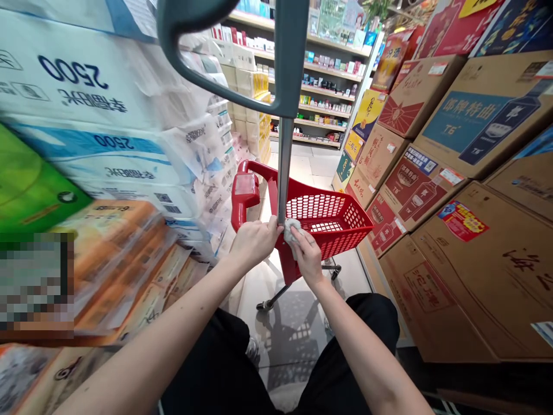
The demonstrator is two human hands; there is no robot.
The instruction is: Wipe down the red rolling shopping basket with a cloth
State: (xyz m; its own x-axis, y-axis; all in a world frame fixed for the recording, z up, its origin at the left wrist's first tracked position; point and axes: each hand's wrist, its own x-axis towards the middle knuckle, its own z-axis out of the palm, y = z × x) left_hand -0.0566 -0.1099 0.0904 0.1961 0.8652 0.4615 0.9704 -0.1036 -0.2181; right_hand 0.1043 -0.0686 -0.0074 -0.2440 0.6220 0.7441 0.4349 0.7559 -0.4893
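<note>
A red plastic shopping cart (354,222) with a latticed basket stands in front of me. Its grey metal pole (284,161) rises toward me and ends in a dark grey handle (242,104) close to the camera. Around the pole's lower part, at the basket's edge, my left hand (256,242) is closed. My right hand (307,251) grips a crumpled light-grey cloth (292,230) and presses it beside the pole, against the red plastic. The fingers of both hands partly hide the spot where they touch.
Packs of tissue paper (86,98) are stacked high along the left. Cardboard cartons (466,253) form a wall on the right. Shelves with small boxes (328,89) stand at the aisle's far end. Cart wheels (264,305) rest on the pale floor near my feet.
</note>
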